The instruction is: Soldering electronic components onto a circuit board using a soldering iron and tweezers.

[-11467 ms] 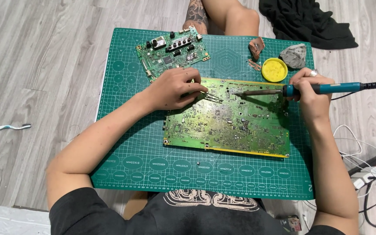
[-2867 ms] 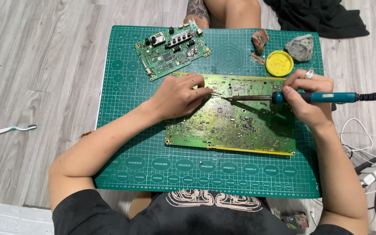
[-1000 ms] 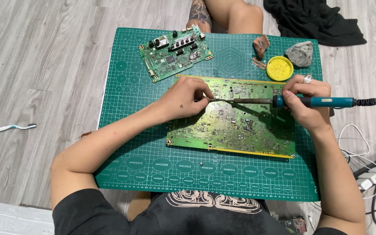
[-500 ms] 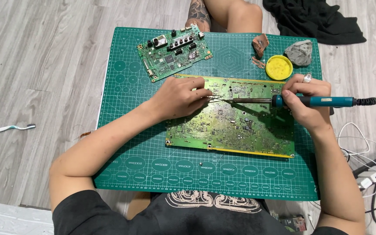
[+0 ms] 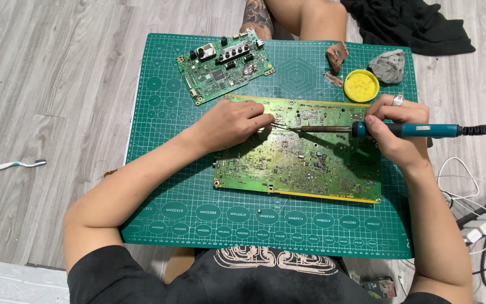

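Figure: my right hand [image 5: 396, 132] is closed in a pen grip around the teal-handled soldering iron [image 5: 417, 130], whose metal shaft reaches leftward so that the tip meets the upper left part of the large yellow-green rectangular circuit board [image 5: 305, 163] lying on the green gridded cutting mat [image 5: 164, 186] on the floor. My left hand [image 5: 233, 123] rests on the board's left edge, fingers curled and pinched on what appears to be a thin strand of solder wire, too fine to make out clearly, just beside the iron's tip. The chief hazard, in my judgement, is this closeness: a slip of either hand would bring the hot tip against my fingertips. The board lies loose, held only by my left hand, so a push from the iron may skid it and smear solder across neighbouring pads. Dwelling too long may lift a pad. The iron's cord runs off to the right toward white cables [image 5: 468, 197]; a snag there would jerk the tip. The small green circuit board [image 5: 223, 66] and round yellow tin [image 5: 361, 85] lie well apart.
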